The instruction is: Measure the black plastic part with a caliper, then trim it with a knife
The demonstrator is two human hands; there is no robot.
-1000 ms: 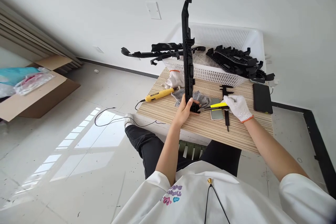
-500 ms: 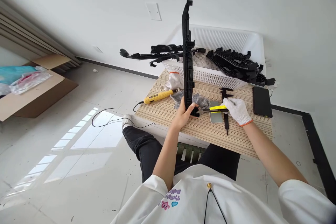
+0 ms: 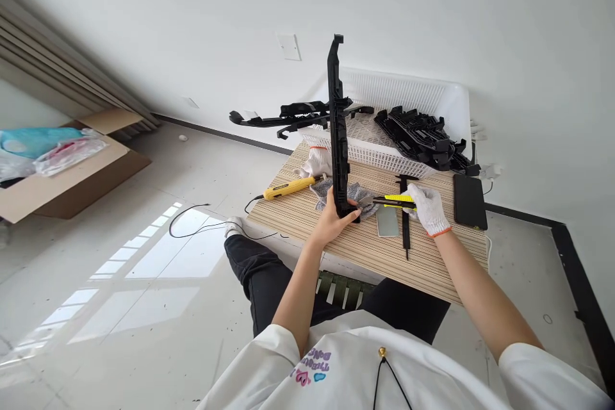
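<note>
My bare left hand (image 3: 331,223) grips the lower end of a long black plastic part (image 3: 339,141), which stands upright over the table. In my right hand (image 3: 429,208), which wears a white knitted glove with an orange cuff, is a yellow and black utility knife (image 3: 396,200). Its blade points left, close to the part's lower end; whether they touch I cannot tell. Behind the left hand lies a grey cloth (image 3: 356,192). A black caliper (image 3: 406,230) and a small grey-green rectangular piece (image 3: 387,221) lie below the knife.
A white plastic basket (image 3: 365,152) with several black parts (image 3: 423,134) stands at the table's back; some overhang its left side. Also on the table (image 3: 375,256) are a yellow corded tool (image 3: 289,188), a white glove (image 3: 317,161) and a black phone-like slab (image 3: 469,200). A cardboard box (image 3: 81,179) sits left.
The knife has drawn back slightly from the part's lower end and sits a little higher. My left hand still holds the part upright. The whole view has shifted a little.
</note>
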